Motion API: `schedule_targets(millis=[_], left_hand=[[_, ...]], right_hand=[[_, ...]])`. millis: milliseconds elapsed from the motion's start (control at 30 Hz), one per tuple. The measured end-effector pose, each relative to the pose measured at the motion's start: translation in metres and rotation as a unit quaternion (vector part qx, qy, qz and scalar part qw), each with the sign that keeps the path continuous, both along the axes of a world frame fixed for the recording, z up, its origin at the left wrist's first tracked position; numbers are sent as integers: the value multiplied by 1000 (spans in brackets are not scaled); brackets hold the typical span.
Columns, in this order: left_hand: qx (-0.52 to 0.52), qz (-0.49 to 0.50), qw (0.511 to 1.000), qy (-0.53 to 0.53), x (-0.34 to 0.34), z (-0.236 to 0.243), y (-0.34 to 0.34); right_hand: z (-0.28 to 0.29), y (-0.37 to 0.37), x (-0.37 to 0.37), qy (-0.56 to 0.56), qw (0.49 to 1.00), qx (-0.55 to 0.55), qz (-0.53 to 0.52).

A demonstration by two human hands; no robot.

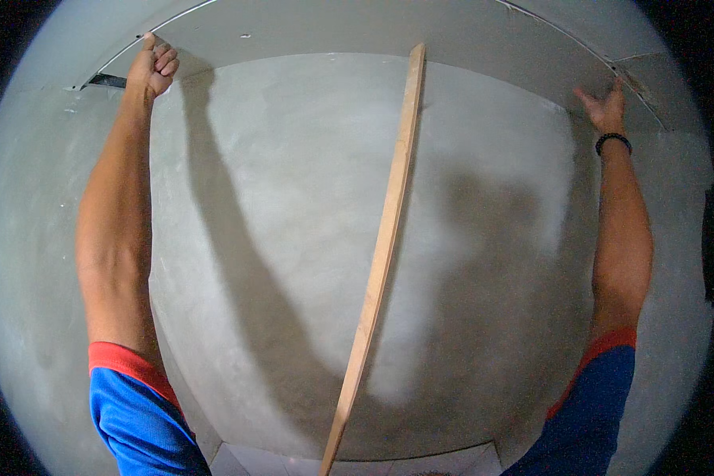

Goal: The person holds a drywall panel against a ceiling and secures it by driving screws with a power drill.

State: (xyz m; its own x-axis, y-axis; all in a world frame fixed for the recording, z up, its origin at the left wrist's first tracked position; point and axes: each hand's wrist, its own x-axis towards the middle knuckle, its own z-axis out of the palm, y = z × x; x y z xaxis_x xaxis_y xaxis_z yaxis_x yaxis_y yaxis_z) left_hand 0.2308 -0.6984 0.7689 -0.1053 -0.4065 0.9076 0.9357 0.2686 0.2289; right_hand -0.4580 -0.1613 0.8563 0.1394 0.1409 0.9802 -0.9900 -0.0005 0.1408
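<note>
Both forearms reach up at either side. My left hand (155,67) is at the top left, fingers curled and thumb raised against the edge of a grey ceiling board (329,24); I see nothing held in it. My right hand (603,107) touches the board's right part beside a pale seam, fingers apart, with a dark bracelet at the wrist. Between my arms a long wooden batten (381,258) stands slightly tilted against the grey wall, its top reaching up to the board.
The plastered wall (285,174) fills most of the view, with shadows on it. A dark narrow gap (109,81) shows at the board's left edge. Pale tiles (270,458) lie at the bottom, and a dark shape (708,246) sits at the far right.
</note>
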Motion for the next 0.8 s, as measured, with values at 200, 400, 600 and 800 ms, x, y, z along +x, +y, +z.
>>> schedule_targets(millis=[200, 400, 600, 800], left_hand=[[28, 31, 999, 4, -1, -4, 8], [72, 71, 995, -2, 0, -6, 22], [54, 89, 994, 12, -6, -12, 30], [71, 92, 993, 4, -3, -6, 27]], right_hand=[[-10, 2, 6, -44, 992, -121, 14], [-48, -27, 61, -91, 990, -106, -12], [-37, 2, 62, -96, 992, -64, 55], [-36, -12, 49, -103, 990, -87, 39]])
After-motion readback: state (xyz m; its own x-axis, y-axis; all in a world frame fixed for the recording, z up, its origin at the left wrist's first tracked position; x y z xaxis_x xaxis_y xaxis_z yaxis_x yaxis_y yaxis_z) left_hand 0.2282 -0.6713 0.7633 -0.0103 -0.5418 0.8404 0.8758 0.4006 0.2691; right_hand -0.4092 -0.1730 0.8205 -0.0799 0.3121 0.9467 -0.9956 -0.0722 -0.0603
